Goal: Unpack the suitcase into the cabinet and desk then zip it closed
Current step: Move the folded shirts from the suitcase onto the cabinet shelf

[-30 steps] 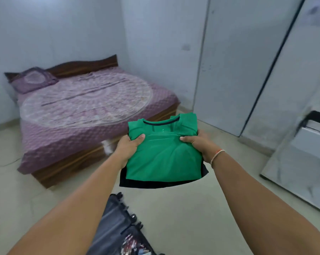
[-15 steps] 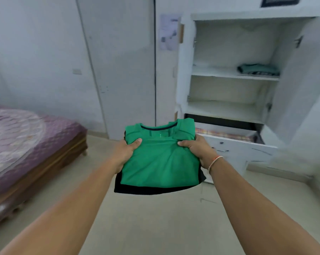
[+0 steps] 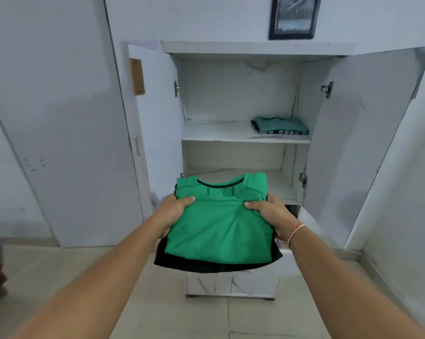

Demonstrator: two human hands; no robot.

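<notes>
Two hands carry our load in the middle of the frame: a folded green shirt (image 3: 221, 231) lying on top of a folded black garment (image 3: 206, 264), whose dark edge shows along the bottom and at the lower left and right. Our left hand (image 3: 173, 212) grips the stack at its left side, thumb pressed flat on the green cloth and the other fingers curled out of sight beneath. Our right hand (image 3: 271, 214) does the same on the right side, thumb lying across the shirt near the collar, the remaining fingers tucked under (we cannot see how far they reach). An orange and white thread band (image 3: 295, 232) circles the right wrist.

Straight ahead stands the white cabinet (image 3: 240, 48), both doors swung open. On its upper shelf (image 3: 218, 135), toward the right, lies a folded teal garment (image 3: 280, 124) with a dark band along its front edge; that band carries pale lettering, too blurred for us to read. A small pale mark sits under the green shirt's dark collar, also unreadable. The stack is held in the air in front of the lower shelf (image 3: 280, 187), covering much of it, and above a pulled-out drawer (image 3: 288, 261) at the cabinet's base.

At the upper centre-right a dark-framed picture (image 3: 293, 17) hangs on the wall above the cabinet. A wooden block (image 3: 137, 76) is fixed to the left door.
</notes>
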